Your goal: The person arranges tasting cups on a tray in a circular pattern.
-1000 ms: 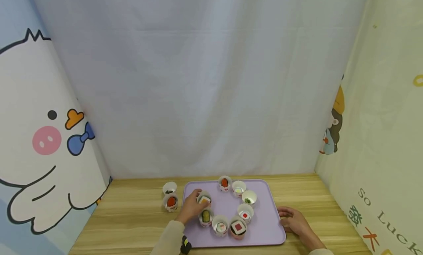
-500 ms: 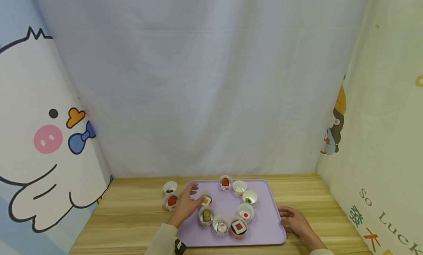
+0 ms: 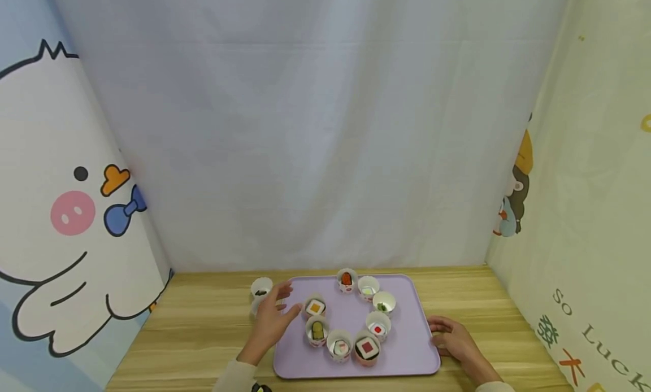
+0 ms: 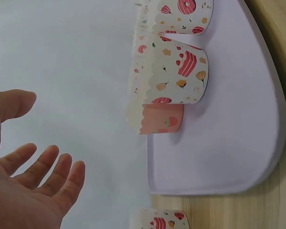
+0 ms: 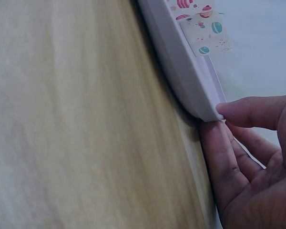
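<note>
My left hand (image 3: 269, 322) hovers over the left edge of the lilac tray (image 3: 407, 349), fingers spread and holding nothing. In the left wrist view the left hand (image 4: 38, 186) is likewise apart from the printed paper cups. Closest to its thumb is a cup with a white, orange-centred sushi piece (image 3: 315, 308). Below that stands a cup with a green-topped piece (image 3: 317, 331). At the tray's right edge, my right hand (image 3: 454, 342) pinches the rim between thumb and fingers, as the right wrist view shows with the right hand (image 5: 252, 157).
More cups curve round the tray, among them one with a red-topped piece (image 3: 347, 279) and one with a red-square piece (image 3: 367, 348). Left of the tray, a white cup (image 3: 261, 288) stands on the wooden table (image 3: 193, 324); another beside it is mostly hidden by my left hand.
My left hand has let go of the cup with the orange-centred piece and drawn back left, now covering the cup off the tray. The right hand stays put.
</note>
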### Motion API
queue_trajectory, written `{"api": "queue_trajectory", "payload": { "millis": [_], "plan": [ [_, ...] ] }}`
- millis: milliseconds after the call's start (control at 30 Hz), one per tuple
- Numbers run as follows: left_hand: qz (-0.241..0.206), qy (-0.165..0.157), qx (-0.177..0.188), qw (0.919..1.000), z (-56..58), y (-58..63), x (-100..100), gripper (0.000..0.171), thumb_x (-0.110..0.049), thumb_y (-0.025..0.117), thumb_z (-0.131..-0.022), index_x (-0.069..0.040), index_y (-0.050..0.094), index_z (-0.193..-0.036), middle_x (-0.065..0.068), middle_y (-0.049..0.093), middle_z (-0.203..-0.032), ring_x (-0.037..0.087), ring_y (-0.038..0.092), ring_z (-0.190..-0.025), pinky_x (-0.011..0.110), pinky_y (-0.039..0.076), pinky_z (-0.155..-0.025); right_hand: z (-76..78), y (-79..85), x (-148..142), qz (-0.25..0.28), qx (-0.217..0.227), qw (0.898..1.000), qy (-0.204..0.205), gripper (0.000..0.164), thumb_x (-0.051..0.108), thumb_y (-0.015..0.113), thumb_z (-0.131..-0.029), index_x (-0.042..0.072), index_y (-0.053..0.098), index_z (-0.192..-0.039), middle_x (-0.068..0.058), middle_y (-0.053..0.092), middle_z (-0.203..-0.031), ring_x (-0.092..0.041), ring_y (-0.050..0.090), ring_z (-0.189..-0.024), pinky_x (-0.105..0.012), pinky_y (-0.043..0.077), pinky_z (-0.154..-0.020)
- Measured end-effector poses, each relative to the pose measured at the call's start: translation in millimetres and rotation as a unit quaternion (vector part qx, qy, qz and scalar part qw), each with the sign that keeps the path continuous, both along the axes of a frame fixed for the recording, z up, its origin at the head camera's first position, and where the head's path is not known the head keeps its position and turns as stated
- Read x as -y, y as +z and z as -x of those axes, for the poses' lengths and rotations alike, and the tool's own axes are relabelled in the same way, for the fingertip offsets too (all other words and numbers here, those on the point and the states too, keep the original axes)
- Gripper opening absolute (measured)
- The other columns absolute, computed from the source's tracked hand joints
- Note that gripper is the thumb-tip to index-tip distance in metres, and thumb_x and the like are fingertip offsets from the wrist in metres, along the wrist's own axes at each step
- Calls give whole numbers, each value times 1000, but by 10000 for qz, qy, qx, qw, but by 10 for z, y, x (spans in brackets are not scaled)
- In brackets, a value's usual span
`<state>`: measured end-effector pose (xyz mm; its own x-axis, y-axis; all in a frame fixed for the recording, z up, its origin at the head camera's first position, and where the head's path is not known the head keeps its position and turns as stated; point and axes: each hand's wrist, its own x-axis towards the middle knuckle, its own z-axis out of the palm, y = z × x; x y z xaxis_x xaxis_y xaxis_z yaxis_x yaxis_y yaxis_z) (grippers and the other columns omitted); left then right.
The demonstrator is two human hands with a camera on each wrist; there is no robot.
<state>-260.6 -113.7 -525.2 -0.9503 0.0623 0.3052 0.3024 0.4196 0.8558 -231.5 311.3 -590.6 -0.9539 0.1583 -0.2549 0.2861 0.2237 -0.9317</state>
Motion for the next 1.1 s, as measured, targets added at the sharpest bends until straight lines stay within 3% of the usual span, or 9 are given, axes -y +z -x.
{"api": "queue_trajectory", "payload": {
  "millis": [167,267,467,600,800,1100],
  "plan": [
    [3,173,135,9998,-62,7,118,55,-15,74,-86,-7,52,-135,17,62,-125,35,59,-116,50,51,-94,-5,5,3,-15,-51,10000,1,59,-15,62,-71,-10,54,-129,-15,62,-108,-18,61,-82,-36,58,-67],
    [13,310,43,9995,-106,-21,206,57,-15,77,-83,-7,53,-134,13,63,-123,32,60,-111,49,53,-90,-8,3,12,2,-92,9999,-45,59,-16,62,-70,-10,54,-129,-15,62,-107,-18,61,-81,-37,58,-66],
    [-49,616,-301,9976,-153,-128,395,59,-4,79,-77,-1,54,-130,18,64,-119,33,61,-108,43,55,-90,-8,3,13,28,-160,9999,-10,59,-16,62,-70,-11,54,-129,-15,62,-107,-18,61,-81,-36,58,-66],
    [-77,860,-331,9957,-171,-179,509,60,-7,82,-76,0,55,-129,18,64,-117,28,58,-108,39,55,-89,-12,8,13,12,-138,9999,-16,59,-15,62,-70,-11,54,-128,-15,62,-106,-18,61,-81,-36,57,-66],
    [-120,989,-87,9950,-137,-264,632,64,-8,81,-78,-2,50,-134,18,59,-128,30,54,-117,44,53,-94,-13,20,8,-37,-104,9999,-66,58,-15,62,-70,-10,55,-128,-14,63,-105,-17,61,-81,-36,57,-66],
    [-133,904,401,9950,-14,-449,721,76,-9,77,-81,6,36,-143,29,47,-142,42,46,-132,53,44,-105,-4,7,10,-11,-162,9999,-34,58,-16,62,-70,-12,54,-128,-15,62,-105,-17,61,-80,-36,58,-65]
  ]
}}
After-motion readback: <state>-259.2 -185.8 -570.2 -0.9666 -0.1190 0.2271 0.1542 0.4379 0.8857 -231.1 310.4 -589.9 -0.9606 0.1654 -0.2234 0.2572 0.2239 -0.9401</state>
